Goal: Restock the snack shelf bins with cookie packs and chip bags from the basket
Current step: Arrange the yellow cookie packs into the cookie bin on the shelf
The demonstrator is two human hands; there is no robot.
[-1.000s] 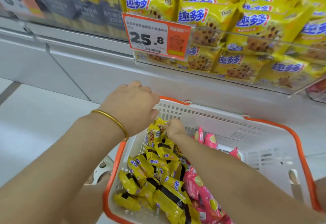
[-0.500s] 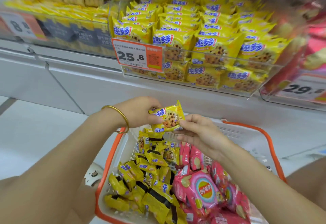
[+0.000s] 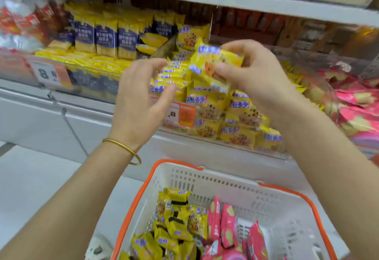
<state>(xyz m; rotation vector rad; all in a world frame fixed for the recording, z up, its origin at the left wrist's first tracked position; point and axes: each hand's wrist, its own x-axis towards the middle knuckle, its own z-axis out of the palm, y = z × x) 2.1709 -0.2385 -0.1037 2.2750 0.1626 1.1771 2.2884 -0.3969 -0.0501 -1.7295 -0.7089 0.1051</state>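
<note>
The fingers (image 3: 224,70) of the right hand (image 3: 258,79) pinch a yellow cookie pack (image 3: 211,61), held over the shelf bin (image 3: 215,136) full of the same packs. The left hand (image 3: 139,99) is just beside the pack, relaxed and holding nothing. Below, the basket (image 3: 205,177) contains yellow packs and pink chip bags (image 3: 227,225).

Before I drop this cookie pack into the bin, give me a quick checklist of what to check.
1. Grip on cookie pack: ok, thumb and fingers of the right hand pinch it.
2. Correct bin: ok, the cookie bin below holds matching yellow packs.
3. State of left hand: ok, open, holding nothing, left of the pack.
4. Room in the bin: cannot tell, packs look heaped and the frame is blurred.
5. Stock in basket: ok, cookie packs and pink chip bags lie inside.
</note>
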